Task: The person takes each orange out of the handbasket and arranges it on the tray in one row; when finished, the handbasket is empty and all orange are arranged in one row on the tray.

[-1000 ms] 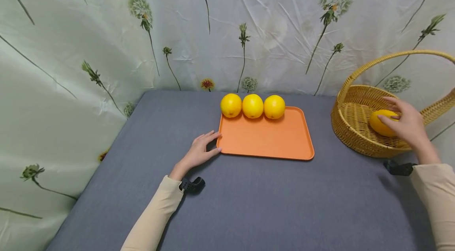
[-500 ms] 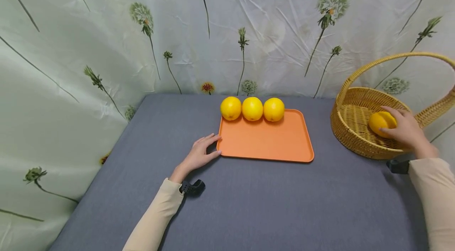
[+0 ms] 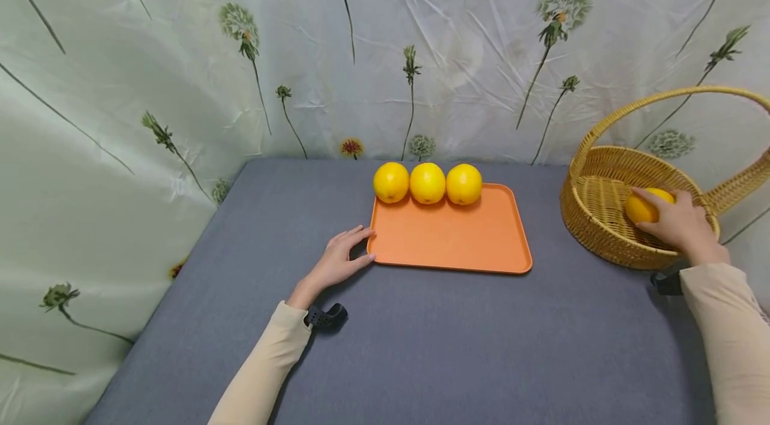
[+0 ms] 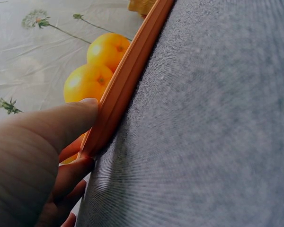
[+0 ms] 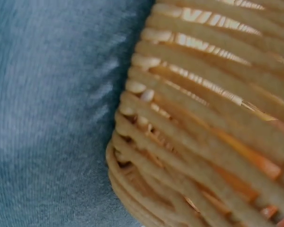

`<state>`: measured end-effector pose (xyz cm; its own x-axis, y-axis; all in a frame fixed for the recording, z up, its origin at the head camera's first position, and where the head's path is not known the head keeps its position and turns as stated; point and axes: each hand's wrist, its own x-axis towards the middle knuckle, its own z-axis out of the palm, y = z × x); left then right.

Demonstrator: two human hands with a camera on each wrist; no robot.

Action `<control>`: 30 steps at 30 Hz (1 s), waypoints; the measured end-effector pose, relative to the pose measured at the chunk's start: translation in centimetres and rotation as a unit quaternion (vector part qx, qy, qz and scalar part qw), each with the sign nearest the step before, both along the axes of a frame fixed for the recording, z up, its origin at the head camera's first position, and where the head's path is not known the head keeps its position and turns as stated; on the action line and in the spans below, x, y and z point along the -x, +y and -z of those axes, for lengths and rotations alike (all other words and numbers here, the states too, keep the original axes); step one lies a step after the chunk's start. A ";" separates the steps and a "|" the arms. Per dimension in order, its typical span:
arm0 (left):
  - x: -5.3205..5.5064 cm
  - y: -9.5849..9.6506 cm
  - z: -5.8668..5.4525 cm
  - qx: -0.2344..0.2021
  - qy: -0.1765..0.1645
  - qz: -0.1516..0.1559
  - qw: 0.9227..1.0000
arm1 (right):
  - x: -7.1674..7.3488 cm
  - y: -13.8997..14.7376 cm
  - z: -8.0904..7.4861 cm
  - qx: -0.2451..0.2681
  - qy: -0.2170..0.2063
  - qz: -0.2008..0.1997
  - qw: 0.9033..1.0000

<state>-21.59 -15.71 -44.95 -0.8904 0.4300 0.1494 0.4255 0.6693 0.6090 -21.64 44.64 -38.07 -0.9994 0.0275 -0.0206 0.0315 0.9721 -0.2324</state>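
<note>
My left hand (image 3: 337,258) touches the left edge of an orange tray (image 3: 451,238) with thumb and fingertips, its fingers extended. Seen from the left wrist, the thumb lies at the rim near a corner. Three oranges (image 3: 428,183) stand in a row along the tray's back left side. At the far right, my right hand (image 3: 686,224) reaches into a wicker basket (image 3: 595,228) and holds another orange (image 3: 641,208), thumb and fingers curved round it. In the right wrist view the woven basket wall (image 5: 189,113) hides most of that hand.
The basket's tall handle (image 3: 668,96) arches above the right hand. A grey cloth (image 3: 457,338) covers the table. Behind it hangs a curtain (image 3: 475,77) with a dandelion print. Black straps sit on both wrists.
My right hand has lowered into the basket and closed its fingers round the orange there. The left hand and the tray stay in place; the head view has shifted slightly.
</note>
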 end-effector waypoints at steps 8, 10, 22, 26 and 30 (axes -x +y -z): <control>0.0 0.0 0.0 0.004 0.006 0.002 1.000 | 0.0 -0.2 0.1 -0.006 0.018 0.005 1.000; 0.0 0.0 0.0 0.005 0.007 0.002 1.000 | 0.0 -0.2 0.0 -0.010 0.025 0.004 1.000; 0.2 0.0 0.0 -0.002 0.012 0.005 1.000 | 0.0 -0.9 0.0 0.004 0.077 0.013 0.997; 0.2 0.0 0.0 -0.004 0.019 0.002 1.000 | 0.1 -1.1 -0.2 0.029 0.094 0.022 0.995; 0.1 0.1 -0.1 -0.005 0.014 0.007 1.000 | -0.4 -1.1 -0.3 0.056 0.114 0.048 0.991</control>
<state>-21.73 -15.61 -44.80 -0.8795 0.4409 0.1793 0.4523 0.6570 0.6032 -21.23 43.49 -37.74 -0.9713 0.1321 0.1980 0.0557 0.9349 -0.3506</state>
